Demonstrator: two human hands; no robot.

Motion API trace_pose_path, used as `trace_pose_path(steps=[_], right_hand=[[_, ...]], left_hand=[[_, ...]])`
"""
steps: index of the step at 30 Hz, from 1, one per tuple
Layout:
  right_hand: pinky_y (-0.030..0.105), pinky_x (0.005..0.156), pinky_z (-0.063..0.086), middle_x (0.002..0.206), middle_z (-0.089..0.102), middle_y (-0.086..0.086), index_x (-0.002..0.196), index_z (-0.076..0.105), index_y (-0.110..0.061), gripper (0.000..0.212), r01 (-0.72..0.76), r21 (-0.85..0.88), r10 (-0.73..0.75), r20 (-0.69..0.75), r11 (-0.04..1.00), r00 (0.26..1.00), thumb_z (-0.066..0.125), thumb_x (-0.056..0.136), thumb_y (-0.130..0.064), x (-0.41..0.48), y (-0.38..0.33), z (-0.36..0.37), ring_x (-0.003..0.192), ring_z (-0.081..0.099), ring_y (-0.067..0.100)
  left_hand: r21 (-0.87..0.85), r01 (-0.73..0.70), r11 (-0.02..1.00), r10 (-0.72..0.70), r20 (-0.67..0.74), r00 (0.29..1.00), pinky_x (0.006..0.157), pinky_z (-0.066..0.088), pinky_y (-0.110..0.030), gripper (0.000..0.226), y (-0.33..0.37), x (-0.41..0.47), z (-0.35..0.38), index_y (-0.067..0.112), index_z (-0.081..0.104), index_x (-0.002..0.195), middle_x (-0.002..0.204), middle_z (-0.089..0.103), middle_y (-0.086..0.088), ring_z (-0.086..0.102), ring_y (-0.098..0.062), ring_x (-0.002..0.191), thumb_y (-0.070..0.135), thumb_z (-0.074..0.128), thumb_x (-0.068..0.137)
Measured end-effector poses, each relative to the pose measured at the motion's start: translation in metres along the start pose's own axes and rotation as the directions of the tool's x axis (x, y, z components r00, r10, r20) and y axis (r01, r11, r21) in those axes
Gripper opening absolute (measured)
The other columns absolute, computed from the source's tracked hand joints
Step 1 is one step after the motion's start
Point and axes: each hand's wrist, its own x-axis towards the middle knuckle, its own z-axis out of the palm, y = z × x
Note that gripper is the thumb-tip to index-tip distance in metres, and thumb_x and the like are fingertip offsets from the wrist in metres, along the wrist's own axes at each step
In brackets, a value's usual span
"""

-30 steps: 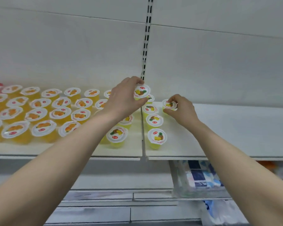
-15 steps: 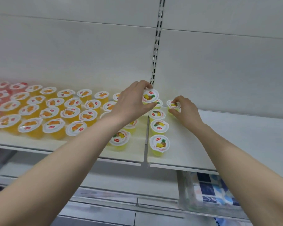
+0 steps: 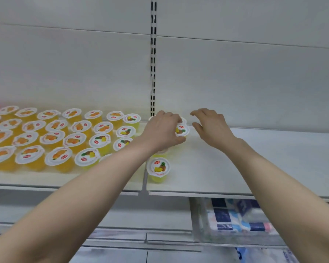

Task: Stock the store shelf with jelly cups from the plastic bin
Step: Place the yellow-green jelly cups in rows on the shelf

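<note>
The cup (image 3: 181, 130) in play is a small clear tub of yellow jelly, capped with a white peel-off lid that has a pineapple printed on it. It's held at the back of the shelf (image 3: 254, 164), just right of the seam between the two panels; whether it's touching down yet can't be told. It's pinched by the left hand (image 3: 162, 130), fingers draped over the lid edge and thumb tucked under the side. The right hand (image 3: 211, 126) is kept just beside it, its grip spread and loose with nothing in it. These cups are probably light, with thin walls that would flex if squeezed and a lid film that could get dented, so the stiffer rim under the lid is likely the place to be grabbed. The sides look smooth, maybe a bit slick, and a tapered base would mean they're easily tipped. A front cup (image 3: 158, 168) of the same kind is parked near the shelf edge, and tidy rows of orange cups (image 3: 51, 137) are packed to the left. The shelf looks matte white and flat, backed by a slotted upright (image 3: 153, 54). Blurry blue-and-white packs (image 3: 235, 219) are stacked below. The bin isn't in shot.
</note>
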Motion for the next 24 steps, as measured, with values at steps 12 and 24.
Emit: trace_pose_path(steps=[12,24], right_hand=[[0.044,0.095,0.036,0.135,0.055,0.006,0.134,0.053,-0.016,0.036,0.030,0.032,-0.028,-0.063,0.999,0.998,0.049,0.098,-0.021,-0.003,0.013,-0.003,0.121,0.050,0.031],[0.046,0.094,0.037,0.130,0.058,0.008,0.134,0.053,-0.014,0.038,0.151,-0.015,-0.151,-0.087,0.988,0.985,0.048,0.098,-0.027,-0.002,-0.001,-0.014,0.118,0.053,0.032]], left_hand=[[0.168,0.022,0.986,-0.030,0.040,0.999,0.085,0.033,-0.035,0.056,0.014,0.007,0.025,0.023,0.058,0.124,0.113,0.066,0.000,0.048,-0.026,0.110,0.056,0.060,0.078],[0.170,0.031,0.985,-0.020,-0.066,0.998,0.098,0.035,-0.039,0.059,0.000,-0.013,-0.004,0.025,0.053,0.133,0.128,0.058,0.001,0.046,-0.024,0.120,0.060,0.056,0.085]])
